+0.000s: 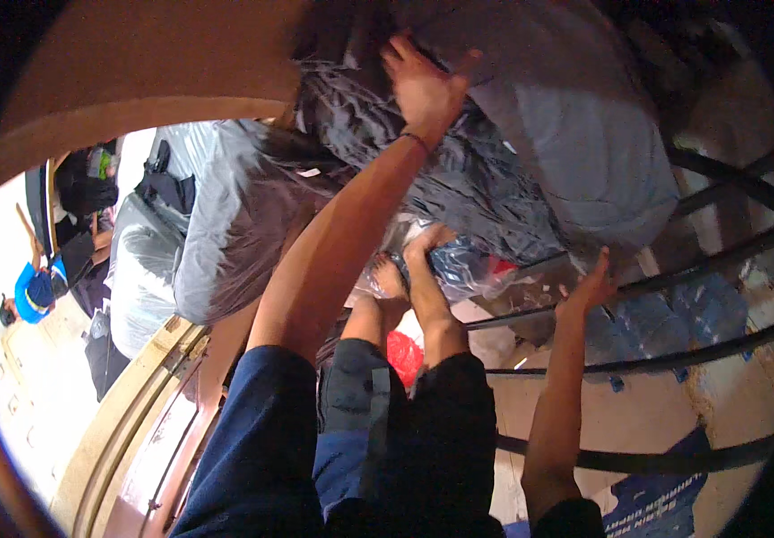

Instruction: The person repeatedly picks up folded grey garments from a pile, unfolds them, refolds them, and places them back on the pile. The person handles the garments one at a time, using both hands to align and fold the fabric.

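A large dark grey cloth bundle point(575, 152), partly smooth and partly crumpled, fills the upper middle of the view. My left hand point(425, 85) lies against its dark upper side, thumb and fingers spread. At the bundle's lower right corner is my right hand point(587, 287), fingers apart and pointing up at its underside; whether the fingertips touch it I cannot tell. To the left of my left forearm stand grey bundles point(239, 224) in clear plastic wrap. Beneath me, my bare feet rest among clear plastic packages point(459, 269).
Curved black metal bars point(674, 359) run across the right side, with blue plastic-wrapped packs point(692, 314) behind them. A red plastic bag point(405, 354) lies below my legs. Past a pale ledge point(127, 403) at left, a person in blue point(35, 291) is on a bright floor.
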`<move>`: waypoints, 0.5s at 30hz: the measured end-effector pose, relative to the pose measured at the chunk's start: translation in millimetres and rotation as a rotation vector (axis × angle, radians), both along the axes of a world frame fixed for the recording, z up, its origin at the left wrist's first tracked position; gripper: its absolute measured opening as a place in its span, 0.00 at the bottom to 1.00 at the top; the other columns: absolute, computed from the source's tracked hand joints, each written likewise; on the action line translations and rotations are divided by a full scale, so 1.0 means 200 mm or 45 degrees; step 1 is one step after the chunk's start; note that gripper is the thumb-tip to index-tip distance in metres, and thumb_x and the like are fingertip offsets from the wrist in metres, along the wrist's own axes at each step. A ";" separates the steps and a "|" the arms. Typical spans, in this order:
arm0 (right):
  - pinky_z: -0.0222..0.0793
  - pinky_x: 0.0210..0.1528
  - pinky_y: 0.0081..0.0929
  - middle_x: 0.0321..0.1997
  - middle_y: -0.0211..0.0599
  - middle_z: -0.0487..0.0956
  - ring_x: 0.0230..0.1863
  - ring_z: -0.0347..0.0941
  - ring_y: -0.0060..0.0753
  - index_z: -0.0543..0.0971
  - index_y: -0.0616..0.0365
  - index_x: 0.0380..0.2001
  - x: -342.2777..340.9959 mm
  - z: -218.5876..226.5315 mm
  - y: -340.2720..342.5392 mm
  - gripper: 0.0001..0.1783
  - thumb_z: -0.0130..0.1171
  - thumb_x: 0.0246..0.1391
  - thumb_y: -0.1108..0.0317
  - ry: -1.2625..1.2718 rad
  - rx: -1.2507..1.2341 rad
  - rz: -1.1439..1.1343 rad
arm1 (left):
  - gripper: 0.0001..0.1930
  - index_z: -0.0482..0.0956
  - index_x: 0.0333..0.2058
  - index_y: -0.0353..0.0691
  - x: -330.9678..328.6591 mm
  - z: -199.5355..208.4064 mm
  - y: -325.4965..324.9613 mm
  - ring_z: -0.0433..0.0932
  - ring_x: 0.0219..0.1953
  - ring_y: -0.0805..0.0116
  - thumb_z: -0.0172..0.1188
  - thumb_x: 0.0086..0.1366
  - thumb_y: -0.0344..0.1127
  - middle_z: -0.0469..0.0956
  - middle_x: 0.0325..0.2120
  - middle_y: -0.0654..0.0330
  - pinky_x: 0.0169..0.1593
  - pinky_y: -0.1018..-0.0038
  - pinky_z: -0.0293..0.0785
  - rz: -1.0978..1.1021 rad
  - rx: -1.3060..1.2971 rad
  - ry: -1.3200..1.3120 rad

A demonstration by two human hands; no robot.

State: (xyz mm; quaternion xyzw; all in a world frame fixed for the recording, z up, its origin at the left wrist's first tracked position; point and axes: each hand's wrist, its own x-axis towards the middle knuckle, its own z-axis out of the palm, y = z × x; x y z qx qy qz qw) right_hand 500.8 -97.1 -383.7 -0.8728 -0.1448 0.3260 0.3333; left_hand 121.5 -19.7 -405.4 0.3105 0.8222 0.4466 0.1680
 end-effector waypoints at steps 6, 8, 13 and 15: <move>0.70 0.64 0.67 0.84 0.38 0.44 0.78 0.52 0.64 0.32 0.41 0.81 -0.26 -0.14 0.20 0.78 0.74 0.44 0.25 0.664 0.030 0.419 | 0.56 0.50 0.77 0.42 -0.16 -0.07 0.18 0.49 0.78 0.41 0.66 0.63 0.69 0.48 0.78 0.46 0.74 0.41 0.55 -0.188 -0.285 -1.053; 0.70 0.65 0.67 0.84 0.37 0.41 0.77 0.53 0.62 0.35 0.40 0.81 -0.22 -0.25 0.25 0.77 0.72 0.43 0.22 0.592 -0.020 0.013 | 0.59 0.48 0.80 0.44 -0.21 -0.11 0.27 0.45 0.80 0.42 0.65 0.63 0.72 0.43 0.81 0.48 0.76 0.39 0.50 -0.221 -0.303 -0.999; 0.71 0.63 0.64 0.80 0.38 0.45 0.67 0.60 0.57 0.45 0.39 0.80 0.04 -0.50 0.15 0.74 0.70 0.41 0.18 0.813 0.091 0.083 | 0.58 0.45 0.80 0.43 -0.29 -0.21 0.31 0.42 0.81 0.42 0.63 0.65 0.71 0.41 0.81 0.49 0.78 0.39 0.47 -0.547 -0.241 -1.123; 0.72 0.62 0.61 0.79 0.40 0.47 0.65 0.62 0.56 0.46 0.38 0.80 0.11 -0.59 0.13 0.73 0.71 0.40 0.18 0.897 0.102 0.123 | 0.58 0.45 0.80 0.42 -0.30 -0.23 0.29 0.43 0.81 0.42 0.63 0.66 0.70 0.42 0.81 0.48 0.78 0.40 0.48 -0.525 -0.222 -1.112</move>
